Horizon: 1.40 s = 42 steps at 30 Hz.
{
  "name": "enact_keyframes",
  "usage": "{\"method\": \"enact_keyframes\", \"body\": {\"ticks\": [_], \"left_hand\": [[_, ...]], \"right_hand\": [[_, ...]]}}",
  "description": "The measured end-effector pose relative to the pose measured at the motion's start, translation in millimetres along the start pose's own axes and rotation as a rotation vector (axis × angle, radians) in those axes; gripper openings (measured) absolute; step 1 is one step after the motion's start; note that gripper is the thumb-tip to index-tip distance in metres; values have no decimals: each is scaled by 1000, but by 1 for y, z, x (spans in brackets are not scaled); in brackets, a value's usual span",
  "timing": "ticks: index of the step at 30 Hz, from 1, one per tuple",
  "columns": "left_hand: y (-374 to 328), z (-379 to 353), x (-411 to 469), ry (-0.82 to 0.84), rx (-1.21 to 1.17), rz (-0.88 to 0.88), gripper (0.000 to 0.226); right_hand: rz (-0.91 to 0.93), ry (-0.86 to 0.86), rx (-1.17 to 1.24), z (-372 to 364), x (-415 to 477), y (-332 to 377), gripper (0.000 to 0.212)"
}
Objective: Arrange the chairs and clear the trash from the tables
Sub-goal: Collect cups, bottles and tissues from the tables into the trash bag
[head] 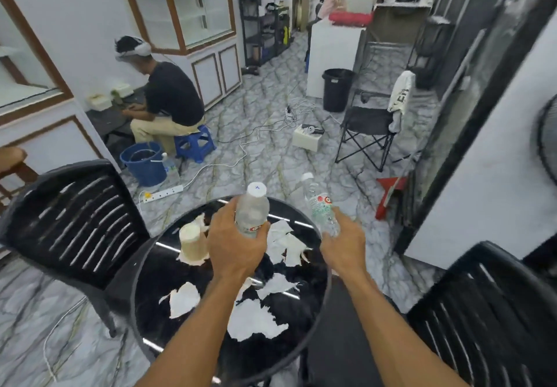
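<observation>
My left hand (233, 243) grips a clear plastic bottle (252, 210) with a white cap, held above the round black glossy table (150, 305). A second clear bottle (319, 206) with a red and green label leans in the grip of my right hand (343, 243) over the table's right rim. Torn white paper scraps (253, 319) lie scattered over the tabletop. An upturned beige paper cup (193, 243) stands at its far left. One black plastic chair (72, 224) stands left of the table, another black chair (488, 320) to the right.
A black trash bin (337, 89) stands far ahead by a white cabinet. A folding chair (370, 133) with a cloth is at right. A person (168, 100) sits on a blue stool (196, 142) near a blue bucket (144, 162). A power strip (162, 194) and cables cross the floor.
</observation>
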<state>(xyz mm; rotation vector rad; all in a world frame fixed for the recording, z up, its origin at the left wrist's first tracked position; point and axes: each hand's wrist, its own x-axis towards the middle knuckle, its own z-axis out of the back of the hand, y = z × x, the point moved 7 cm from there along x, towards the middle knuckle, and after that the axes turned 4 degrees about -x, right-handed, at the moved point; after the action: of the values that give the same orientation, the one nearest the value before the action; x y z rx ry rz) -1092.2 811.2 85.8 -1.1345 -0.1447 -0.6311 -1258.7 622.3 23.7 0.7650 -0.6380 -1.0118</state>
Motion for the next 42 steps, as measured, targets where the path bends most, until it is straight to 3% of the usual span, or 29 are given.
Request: {"method": "enact_keyframes", "body": {"ticks": [7, 10, 14, 19, 25, 33, 37, 42], "left_hand": [[-127, -88, -115, 405, -181, -49, 45], [-192, -133, -167, 590, -271, -139, 41], [-281, -184, -246, 822, -409, -271, 57], [-372, -219, -377, 1124, -535, -452, 71], [-431, -222, -574, 1490, -595, -600, 72], [-437, -199, -838, 1919, -477, -740, 69], [-421, -195, -944, 2038, -370, -760, 70], [-406, -198, -1028, 2130, -235, -786, 69]], "right_hand": [[20, -166, -20, 190, -72, -56, 59], [-11, -342, -76, 280, -109, -84, 50], [-76, -588, -196, 388, -181, -114, 42], [-322, -868, -221, 480, -312, -163, 52], [-623, -1140, -241, 535, -494, -230, 54], [-986, -1405, -194, 557, -726, -334, 47], [-1178, -1441, -97, 549, -821, -385, 38], [-1414, -1365, -27, 538, -894, -435, 29]]}}
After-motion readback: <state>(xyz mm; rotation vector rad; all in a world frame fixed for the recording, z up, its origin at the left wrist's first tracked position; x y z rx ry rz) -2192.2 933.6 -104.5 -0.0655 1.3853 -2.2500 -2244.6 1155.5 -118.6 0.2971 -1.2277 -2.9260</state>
